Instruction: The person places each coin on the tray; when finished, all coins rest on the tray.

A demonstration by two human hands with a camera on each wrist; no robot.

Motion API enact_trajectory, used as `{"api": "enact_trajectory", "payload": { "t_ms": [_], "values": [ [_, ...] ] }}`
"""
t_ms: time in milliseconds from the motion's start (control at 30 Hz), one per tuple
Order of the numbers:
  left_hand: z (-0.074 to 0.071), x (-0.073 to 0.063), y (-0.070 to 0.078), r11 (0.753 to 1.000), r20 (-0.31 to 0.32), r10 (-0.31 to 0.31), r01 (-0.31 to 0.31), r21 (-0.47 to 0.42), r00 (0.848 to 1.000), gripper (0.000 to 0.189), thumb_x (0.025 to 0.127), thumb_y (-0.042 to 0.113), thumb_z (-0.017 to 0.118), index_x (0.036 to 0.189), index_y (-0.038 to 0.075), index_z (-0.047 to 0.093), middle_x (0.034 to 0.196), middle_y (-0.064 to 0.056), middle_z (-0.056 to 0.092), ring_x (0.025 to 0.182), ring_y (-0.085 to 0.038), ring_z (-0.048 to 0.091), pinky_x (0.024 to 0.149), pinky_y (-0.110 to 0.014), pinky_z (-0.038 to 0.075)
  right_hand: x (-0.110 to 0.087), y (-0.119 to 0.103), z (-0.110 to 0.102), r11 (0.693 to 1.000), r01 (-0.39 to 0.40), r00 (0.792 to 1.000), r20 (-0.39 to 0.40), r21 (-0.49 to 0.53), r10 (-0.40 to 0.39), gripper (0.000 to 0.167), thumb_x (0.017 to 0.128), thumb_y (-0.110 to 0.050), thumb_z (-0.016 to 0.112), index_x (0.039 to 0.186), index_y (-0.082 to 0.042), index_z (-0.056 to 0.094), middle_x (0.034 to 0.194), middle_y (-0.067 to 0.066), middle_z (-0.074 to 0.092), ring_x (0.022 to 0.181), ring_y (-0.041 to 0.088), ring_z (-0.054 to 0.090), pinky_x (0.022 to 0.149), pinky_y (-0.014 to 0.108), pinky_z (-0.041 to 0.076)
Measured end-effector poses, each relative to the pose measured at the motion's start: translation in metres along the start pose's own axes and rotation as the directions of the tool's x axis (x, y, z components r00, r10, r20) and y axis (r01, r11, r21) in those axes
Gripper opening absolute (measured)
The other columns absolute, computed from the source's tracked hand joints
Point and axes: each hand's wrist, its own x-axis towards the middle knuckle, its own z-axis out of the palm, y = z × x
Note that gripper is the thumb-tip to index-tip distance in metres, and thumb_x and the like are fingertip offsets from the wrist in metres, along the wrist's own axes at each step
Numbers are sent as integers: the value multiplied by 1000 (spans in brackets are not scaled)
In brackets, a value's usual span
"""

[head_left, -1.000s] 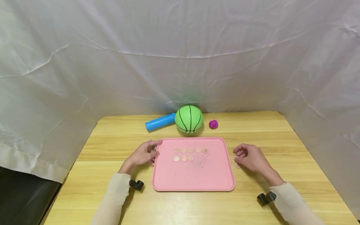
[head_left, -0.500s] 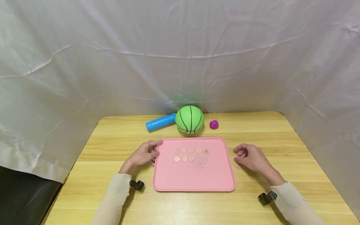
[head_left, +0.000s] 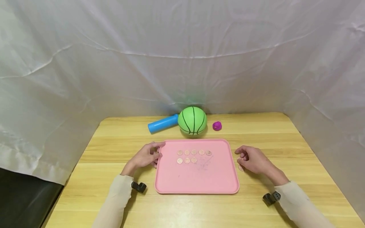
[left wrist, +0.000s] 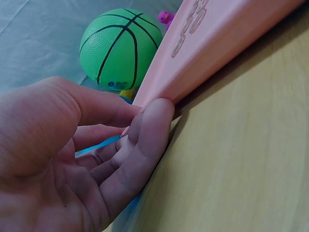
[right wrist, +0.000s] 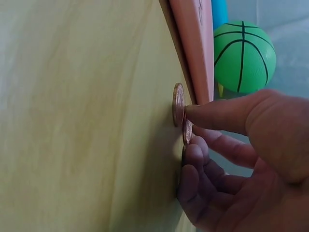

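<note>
A pink tray (head_left: pixel 196 180) lies on the table, with several copper-coloured coins (head_left: pixel 187 161) in two rows on it. My left hand (head_left: pixel 144 155) grips the tray's left rim near the far corner, thumb above and fingers at the outer side. Beside the tray's right edge, my right hand (head_left: pixel 253 160) is low over the tabletop. In the right wrist view its thumb and fingertips pinch around a coin (right wrist: pixel 188 131). Another coin (right wrist: pixel 178 104) lies right by the thumb tip. Curled fingers partly hide what lies beneath them.
Behind the tray stand a green ball with black lines (head_left: pixel 192 121), a blue cylinder (head_left: pixel 162 123) and a small purple toy duck (head_left: pixel 217 126). Pale fabric (head_left: pixel 182 63) hangs around the back and sides of the wooden table (head_left: pixel 199 210).
My right hand's index finger has straightened a little and shifted slightly left, towards the tray. The left hand and the coins on the tray have stayed in place.
</note>
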Motion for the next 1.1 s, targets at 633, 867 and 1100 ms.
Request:
{"api": "enact_trajectory", "payload": {
  "t_ms": [633,867,1100],
  "values": [
    [1,-1,0,1000,-11,-11,11,2,1000,57,107,-1,59,163,1,48,123,-23,50,77,-21,67,64,-39,72,5,-2,-4,995,-54,998,-21,-79,53,26,97,-9,78,119,4,70,91,5,65,81,15,58,68,25,49],
    [2,-1,1,1000,-6,-17,17,-4,1000,58,107,-1,58,164,2,48,123,-23,50,76,-21,68,65,-40,72,6,-2,-4,995,-43,999,-14,-90,42,23,96,-7,77,117,2,71,89,5,61,80,16,54,67,24,45],
    [2,-1,1,1000,-5,-16,16,-8,1000,58,107,-2,58,164,1,48,125,-24,49,75,-21,68,64,-41,72,6,-3,-4,998,-44,999,-27,-40,42,21,93,-4,77,113,2,71,88,5,66,79,15,57,64,22,47]
  ]
}}
